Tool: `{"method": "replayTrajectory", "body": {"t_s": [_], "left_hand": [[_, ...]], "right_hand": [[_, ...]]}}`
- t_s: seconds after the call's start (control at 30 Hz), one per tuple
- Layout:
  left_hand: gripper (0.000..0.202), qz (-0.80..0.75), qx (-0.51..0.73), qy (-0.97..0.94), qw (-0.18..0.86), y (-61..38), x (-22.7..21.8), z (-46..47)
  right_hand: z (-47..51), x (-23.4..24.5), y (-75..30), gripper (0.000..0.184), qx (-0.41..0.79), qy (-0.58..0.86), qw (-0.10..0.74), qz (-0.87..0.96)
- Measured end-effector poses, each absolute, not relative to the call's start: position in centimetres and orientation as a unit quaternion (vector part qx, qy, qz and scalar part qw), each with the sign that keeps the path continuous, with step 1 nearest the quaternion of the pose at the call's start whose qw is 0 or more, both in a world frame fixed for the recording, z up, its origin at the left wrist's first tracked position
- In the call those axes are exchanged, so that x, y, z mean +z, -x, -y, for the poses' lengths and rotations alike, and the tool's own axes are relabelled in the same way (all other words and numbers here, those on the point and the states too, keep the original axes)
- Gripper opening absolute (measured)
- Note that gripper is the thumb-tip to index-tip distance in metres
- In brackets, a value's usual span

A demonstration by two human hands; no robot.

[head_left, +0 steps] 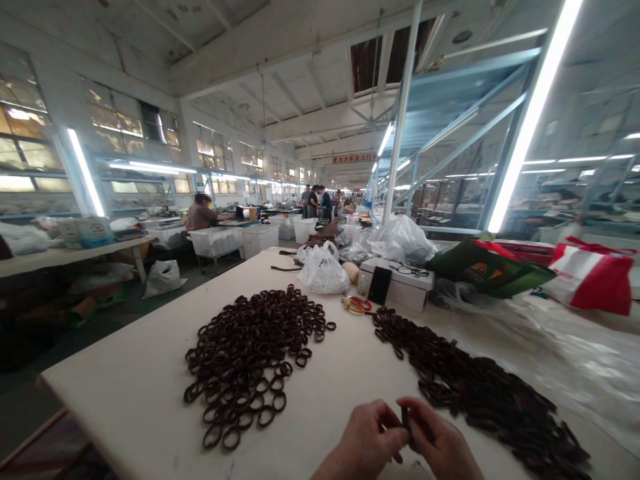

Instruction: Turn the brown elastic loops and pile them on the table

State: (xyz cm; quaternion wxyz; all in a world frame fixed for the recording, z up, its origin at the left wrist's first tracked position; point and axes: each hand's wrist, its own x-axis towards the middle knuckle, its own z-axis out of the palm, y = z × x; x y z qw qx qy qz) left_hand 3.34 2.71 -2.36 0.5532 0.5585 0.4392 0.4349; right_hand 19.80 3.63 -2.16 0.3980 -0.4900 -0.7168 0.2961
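Near the table's front edge my left hand [374, 437] and my right hand [434, 437] meet, fingertips closed together on one small dark brown loop [405, 419]. The loop is partly covered by my fingers, and its full shape does not show. To the left lies a wide pile of round dark brown rings [250, 340], many of them standing open like hoops. On the right stretches a long heap of flatter dark brown loops [480, 387], close beside my right hand.
Scissors with red and yellow handles [357, 305] lie beyond the piles. Behind them are a tied white plastic bag [325, 268], a dark phone [380, 286] against a white box [415, 287], and a red-and-white bag [593, 277]. Clear plastic sheeting [565, 340] spreads along the right. People work farther back.
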Motion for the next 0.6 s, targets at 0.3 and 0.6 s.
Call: {"method": "replayTrajectory", "body": {"t_s": [0.3,0.6], "left_hand": [[0.017,-0.419,0.454,-0.515,0.594,-3.9,-2.9,-3.0],[0.014,-0.484,0.499,-0.527,0.489,-1.4,-0.8,-3.8]], "right_hand": [[-3.1,-1.4,-18.9,0.029,0.29,0.518,0.349,0.725],[-2.3,0.5,-19.0,0.024,0.412,0.447,0.359,0.708]]}}
